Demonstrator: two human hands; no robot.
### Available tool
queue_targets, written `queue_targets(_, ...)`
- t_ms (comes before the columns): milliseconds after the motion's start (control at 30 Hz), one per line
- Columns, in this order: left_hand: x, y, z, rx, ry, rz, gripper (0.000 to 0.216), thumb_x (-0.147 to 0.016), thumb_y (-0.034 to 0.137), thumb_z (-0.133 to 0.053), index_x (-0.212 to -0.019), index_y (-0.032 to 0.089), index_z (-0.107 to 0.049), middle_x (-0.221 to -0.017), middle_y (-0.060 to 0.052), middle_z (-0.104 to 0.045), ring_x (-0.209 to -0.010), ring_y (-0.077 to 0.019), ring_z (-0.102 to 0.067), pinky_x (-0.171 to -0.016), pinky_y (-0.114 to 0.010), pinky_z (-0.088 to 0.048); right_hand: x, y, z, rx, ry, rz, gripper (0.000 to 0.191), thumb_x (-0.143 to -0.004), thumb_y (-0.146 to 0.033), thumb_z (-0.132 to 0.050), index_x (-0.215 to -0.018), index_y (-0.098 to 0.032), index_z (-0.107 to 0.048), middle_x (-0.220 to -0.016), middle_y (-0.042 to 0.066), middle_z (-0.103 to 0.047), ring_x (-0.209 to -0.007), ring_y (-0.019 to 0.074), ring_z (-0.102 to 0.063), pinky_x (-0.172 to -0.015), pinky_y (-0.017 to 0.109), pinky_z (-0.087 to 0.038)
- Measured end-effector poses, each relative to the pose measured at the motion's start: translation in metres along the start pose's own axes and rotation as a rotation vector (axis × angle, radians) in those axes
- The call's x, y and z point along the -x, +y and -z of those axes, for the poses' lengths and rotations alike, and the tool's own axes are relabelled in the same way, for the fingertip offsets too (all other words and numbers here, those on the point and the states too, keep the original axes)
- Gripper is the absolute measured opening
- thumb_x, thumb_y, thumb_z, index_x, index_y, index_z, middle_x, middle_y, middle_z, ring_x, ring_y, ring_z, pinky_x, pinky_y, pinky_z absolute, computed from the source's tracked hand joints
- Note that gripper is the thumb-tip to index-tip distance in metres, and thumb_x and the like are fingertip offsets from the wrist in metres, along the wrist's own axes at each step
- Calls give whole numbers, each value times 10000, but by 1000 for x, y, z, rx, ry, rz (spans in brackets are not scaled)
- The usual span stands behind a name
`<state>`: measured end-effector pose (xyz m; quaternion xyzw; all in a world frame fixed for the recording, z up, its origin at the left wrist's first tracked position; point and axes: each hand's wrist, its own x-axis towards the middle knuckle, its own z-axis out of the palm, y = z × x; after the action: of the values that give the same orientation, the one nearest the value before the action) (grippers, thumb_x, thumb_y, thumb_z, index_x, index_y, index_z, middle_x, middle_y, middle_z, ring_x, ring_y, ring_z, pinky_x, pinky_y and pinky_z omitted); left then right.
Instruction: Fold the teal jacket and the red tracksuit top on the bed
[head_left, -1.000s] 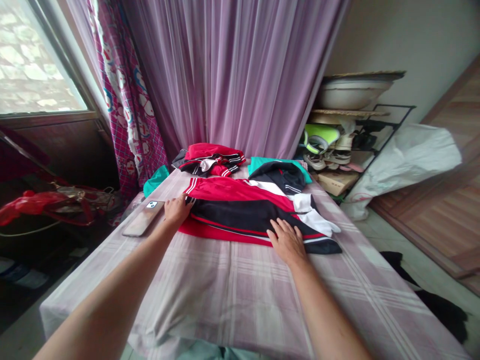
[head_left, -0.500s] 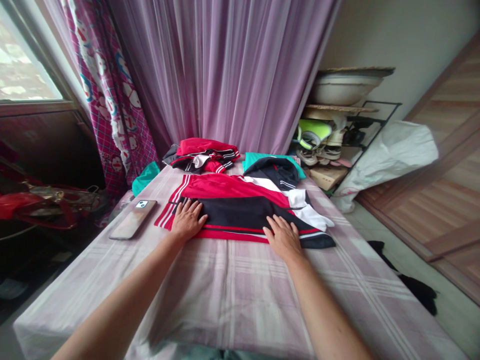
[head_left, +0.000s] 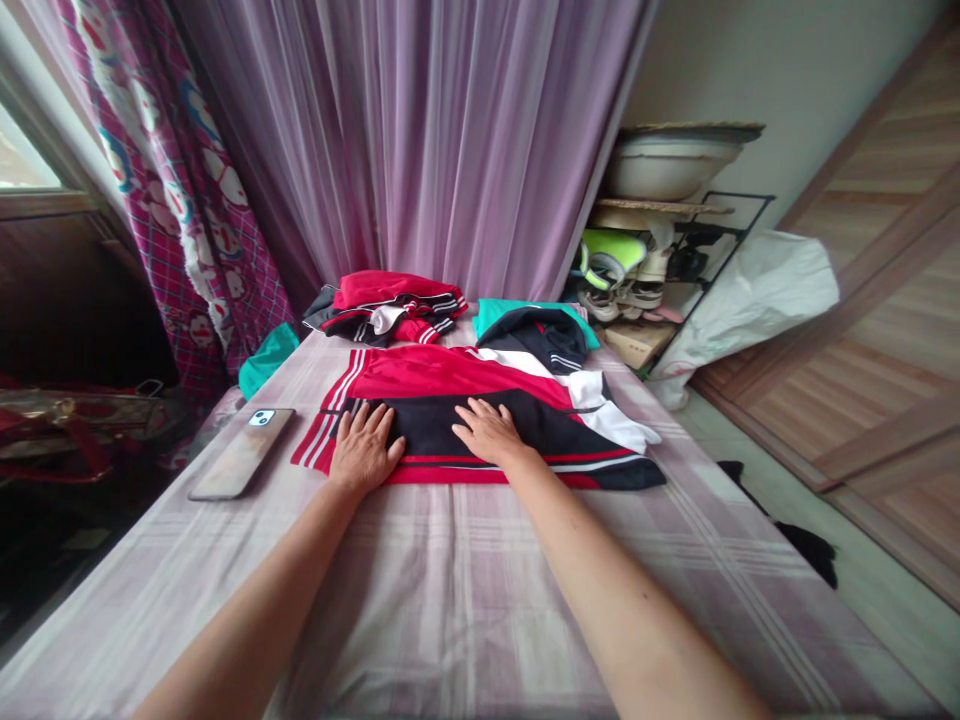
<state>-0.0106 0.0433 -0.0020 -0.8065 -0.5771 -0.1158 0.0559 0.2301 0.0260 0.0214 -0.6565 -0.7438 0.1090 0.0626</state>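
L hand [head_left: 367,448] lies palm down nr the left end of the red, black & white garment [head_left: 435,428], fingers a bit apart; grip relaxed, nothing pinched; R hand [head_left: 487,432] also palm down, on the black part approx. mid-length, fingers spread; its grip likewise slack, nothing held; hands are nr each other, not touching.

Garment lies flat across the table [head_left: 480,600], black part running lengthwise w/ red on its far & near sides; white-striped red edge at left, white bits & dark end at right; can't tell if it's 1 piece or more; phone [head_left: 244,457] on table to its left, apart from it.

Far end of table: heap of red & black clothes [head_left: 397,292] at left; dark garment [head_left: 536,338] w/ white stripes at right, partly covering a teal cloth [head_left: 491,313]; purple curtain [head_left: 450,130] behind; off to the right, rack [head_left: 750,195] w/ shoes [head_left: 643,294] & small box [head_left: 637,342], basin [head_left: 671,165] above; white sack [head_left: 757,300] beside it.
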Motion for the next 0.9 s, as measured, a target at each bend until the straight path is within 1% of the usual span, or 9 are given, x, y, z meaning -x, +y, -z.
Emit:
queue_targets(133, 0, -1, -3, 22, 10, -11, 608, -927, 489, -435, -1460, 207, -516, -1538, -87, -492, -1484, -346, -317, -1229, -560, -177, 15, 39, -6, 91, 46, -45, 554, -1025, -482, -330, -1522, -259, -429, -1625, 84, -345, -1495, 238, -294, -1212, 499, -189)
queue_targets(267, 0, -2, -5, 30, 26, -13, 601, -925, 499, -433, -1458, 235, -518, -1526, -75, -509, -1478, -340, -329, -1227, -563, -174, 54, 100, -10, 172, 158, -133, 522, -1013, -424, -355, -1499, -271, -466, -1591, 72, -410, -1463, 236, -358, -1197, 482, -247)
queue_targets(367, 0, -1, -4, 30, 25, -4, 597, -927, 503, -432, -1457, 242, -518, -1529, -65, -507, -1483, -329, -323, -1233, -547, -166, 82, 145, -13, 189, 281, -212, 512, -983, -390, -387, -1444, -224, -536, -1538, 99, -484, -1411, 266, -435, -1173, 489, -303)
queue_targets(433, 1, 0, -3, 36, 15, -1, 599, -930, 499, -430, -1458, 231, -516, -1536, -70, -498, -1487, -329, -313, -1236, -549, -157, 93, 166, -14, 103, 381, -183, 513, -963, -365, -396, -1409, -179, -568, -1484, 122, -542, -1371, 268, -481, -1161, 465, -341)
queue_targets(533, 1, 1, -3, 44, 15, -2, 599, -930, 491, -432, -1461, 227, -513, -1533, -78, -500, -1485, -331, -318, -1234, -556, -159, 99, 181, -13, -175, 535, -221, 494, -927, -380, -427, -1322, -171, -638, -1358, 129, -646, -1287, 278, -562, -1117, 451, -414)
queue_targets(633, 1, 1, -3, 35, 27, -3, 592, -927, 481, -437, -1463, 241, -509, -1527, -71, -508, -1481, -329, -327, -1232, -554, -166, 100, 185, -9, -620, 728, -352, 502, -900, -481, -459, -1193, -151, -700, -1201, 154, -720, -1147, 295, -657, -1015, 464, -503)
queue_targets(733, 1, 0, -3, 19, 27, -2, 591, -929, 478, -432, -1461, 235, -510, -1529, -72, -506, -1482, -330, -325, -1231, -557, -169, 106, 193, -5, -1024, 855, -377, 561, -864, -601, -502, -1088, -131, -712, -1086, 174, -748, -990, 276, -719, -888, 439, -569)
queue_targets(800, 1, 1, -2, 15, 15, -1, 594, -930, 482, -430, -1459, 226, -512, -1532, -76, -502, -1483, -330, -324, -1231, -558, -173, 114, 201, -2, -1065, 829, -378, 560, -821, -632, -568, -1032, -137, -723, -1018, 167, -762, -899, 265, -731, -808, 415, -585)
queue_targets(900, 1, 2, 1, 12, -2, 6, 593, -931, 486, -432, -1457, 225, -514, -1535, -73, -499, -1486, -325, -321, -1233, -547, -174, 128, 212, 3, -754, 736, -468, 475, -814, -581, -592, -982, -171, -763, -928, 128, -776, -831, 256, -716, -737, 371, -561)
